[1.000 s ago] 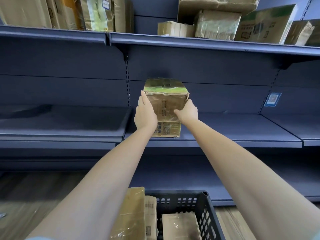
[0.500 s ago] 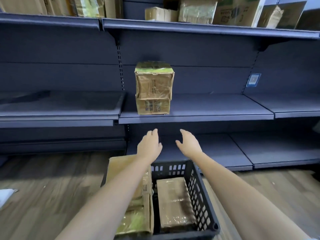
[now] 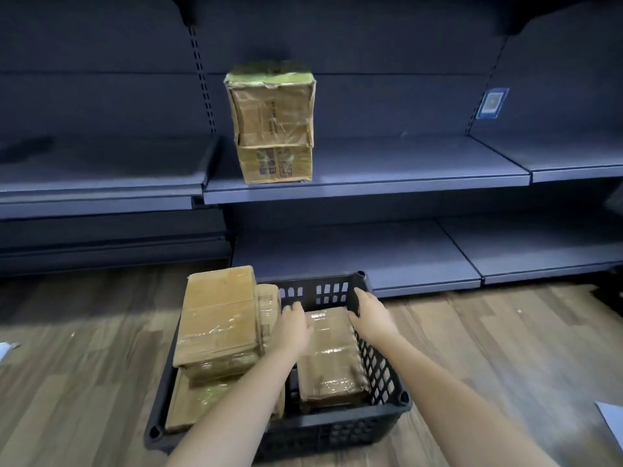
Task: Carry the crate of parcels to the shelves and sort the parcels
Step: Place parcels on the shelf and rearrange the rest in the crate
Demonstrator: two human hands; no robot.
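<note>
A black slotted crate (image 3: 387, 375) stands on the wooden floor before the shelves, holding several taped cardboard parcels. A flat parcel (image 3: 332, 362) lies in its right half; a larger parcel (image 3: 217, 318) tops the stack on the left. My left hand (image 3: 291, 326) reaches into the crate, fingers relaxed, over the flat parcel's left edge. My right hand (image 3: 371, 315) hovers, fingers spread, at that parcel's far right corner by the crate wall. Neither hand grips anything. Two parcels stand stacked (image 3: 273, 123) on the middle shelf (image 3: 404, 188).
Dark blue shelving runs across the view, with a lower shelf (image 3: 371, 261) just behind the crate. A blue label (image 3: 493, 103) hangs on the back panel at right. White paper scraps lie on the floor at far left (image 3: 5, 350) and lower right (image 3: 615, 421).
Both hands let go of the upper parcel on the shelf stack, dropped down and now reach into the crate. My view has tilted downward toward the crate.
</note>
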